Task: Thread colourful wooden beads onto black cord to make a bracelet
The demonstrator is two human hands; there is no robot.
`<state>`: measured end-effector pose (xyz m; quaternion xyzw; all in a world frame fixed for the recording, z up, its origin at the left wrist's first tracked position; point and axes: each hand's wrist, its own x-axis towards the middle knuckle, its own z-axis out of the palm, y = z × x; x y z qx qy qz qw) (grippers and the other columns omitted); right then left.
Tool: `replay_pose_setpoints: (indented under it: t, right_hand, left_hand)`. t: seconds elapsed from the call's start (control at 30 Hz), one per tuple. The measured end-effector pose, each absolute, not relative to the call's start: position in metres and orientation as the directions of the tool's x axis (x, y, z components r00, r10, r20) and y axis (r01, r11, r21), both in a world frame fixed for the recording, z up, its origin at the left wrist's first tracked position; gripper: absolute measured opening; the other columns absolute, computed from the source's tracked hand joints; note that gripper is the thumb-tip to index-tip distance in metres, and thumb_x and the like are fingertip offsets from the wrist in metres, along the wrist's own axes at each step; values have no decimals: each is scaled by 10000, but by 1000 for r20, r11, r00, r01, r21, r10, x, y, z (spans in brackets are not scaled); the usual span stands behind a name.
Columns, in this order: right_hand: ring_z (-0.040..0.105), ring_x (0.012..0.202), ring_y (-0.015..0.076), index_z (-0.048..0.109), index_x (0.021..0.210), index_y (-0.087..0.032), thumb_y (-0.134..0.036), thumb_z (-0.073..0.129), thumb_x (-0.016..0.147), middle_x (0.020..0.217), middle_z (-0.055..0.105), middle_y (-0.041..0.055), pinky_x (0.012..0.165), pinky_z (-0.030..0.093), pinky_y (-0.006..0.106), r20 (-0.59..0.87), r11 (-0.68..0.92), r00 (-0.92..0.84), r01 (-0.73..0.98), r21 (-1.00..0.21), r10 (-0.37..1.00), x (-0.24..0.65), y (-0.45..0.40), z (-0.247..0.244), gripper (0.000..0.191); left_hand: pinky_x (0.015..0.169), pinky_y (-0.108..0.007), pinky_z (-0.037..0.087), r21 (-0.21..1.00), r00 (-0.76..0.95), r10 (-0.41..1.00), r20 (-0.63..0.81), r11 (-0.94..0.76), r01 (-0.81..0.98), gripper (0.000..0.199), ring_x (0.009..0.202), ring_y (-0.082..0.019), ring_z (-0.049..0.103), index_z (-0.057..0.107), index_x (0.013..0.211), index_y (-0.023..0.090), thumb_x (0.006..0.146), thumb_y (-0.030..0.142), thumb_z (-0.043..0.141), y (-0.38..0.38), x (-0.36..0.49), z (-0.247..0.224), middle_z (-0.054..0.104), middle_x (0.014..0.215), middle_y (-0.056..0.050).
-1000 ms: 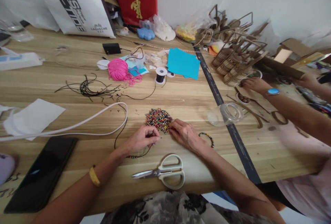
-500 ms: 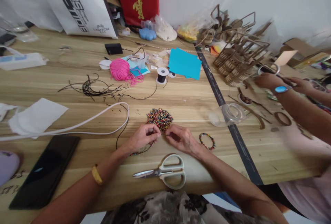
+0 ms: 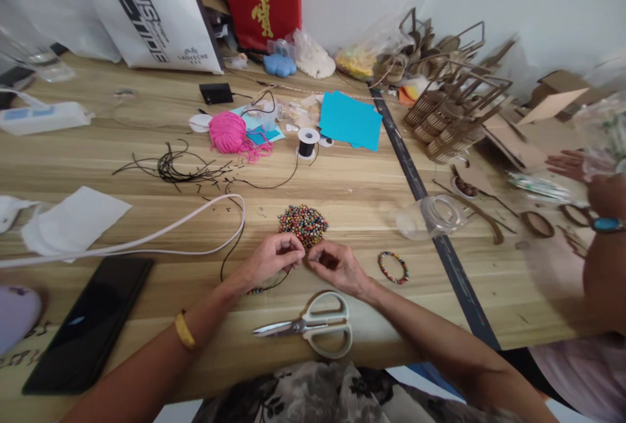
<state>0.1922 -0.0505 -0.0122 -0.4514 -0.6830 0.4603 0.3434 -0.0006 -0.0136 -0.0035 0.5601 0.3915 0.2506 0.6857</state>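
My left hand (image 3: pixel 274 259) is closed in a pinch on a thin black cord (image 3: pixel 280 281), its fingertips at the near edge of a pile of small multicoloured beads (image 3: pixel 303 224). A few strung beads (image 3: pixel 255 291) show on the cord below that wrist. Close by, my right hand (image 3: pixel 340 268) has thumb and forefinger pinched together, almost touching the left fingertips; anything between them is too small to make out. A finished-looking beaded bracelet (image 3: pixel 405 272) lies right of my right hand. Scissors (image 3: pixel 300 326) with pale handles rest nearer my body.
Leftward are a black phone (image 3: pixel 88 325), a white cable (image 3: pixel 195 213) and cut black cords (image 3: pixel 176 167). Behind the beads stand a cord spool (image 3: pixel 307 144), pink yarn (image 3: pixel 227 132) and blue paper (image 3: pixel 350 120). A clear container (image 3: pixel 443 214) and a co-worker's hand (image 3: pixel 606 195) are at right.
My right hand has shifted slightly left, closer to my left hand, which stays nearly still. At right, the co-worker's hands have moved further right and now hold a clear plastic bag.
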Motion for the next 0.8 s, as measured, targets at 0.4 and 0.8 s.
replay_pose_setpoints:
  t: [0.4, 0.8]
  right_hand:
    - [513, 598, 90, 602, 832, -155, -178, 578, 830, 720, 593, 13, 532, 410, 184, 187, 357, -452, 324, -876, 872, 190, -42, -3, 32]
    - [488, 567, 82, 588, 834, -159, -202, 585, 832, 712, 589, 4, 510, 394, 181, 188, 339, -427, 311, -888, 884, 191, -39, -8, 43]
  left_hand:
    - [592, -228, 443, 955, 536, 796, -282, 285, 78, 194, 589, -103, 542, 588, 721, 113, 725, 286, 676, -8, 2, 0, 606, 629, -9]
    - [580, -219, 446, 946, 474, 823, -313, 317, 73, 177, 566, -96, 548, 586, 704, 120, 708, 270, 679, -10, 8, 4, 601, 605, 8]
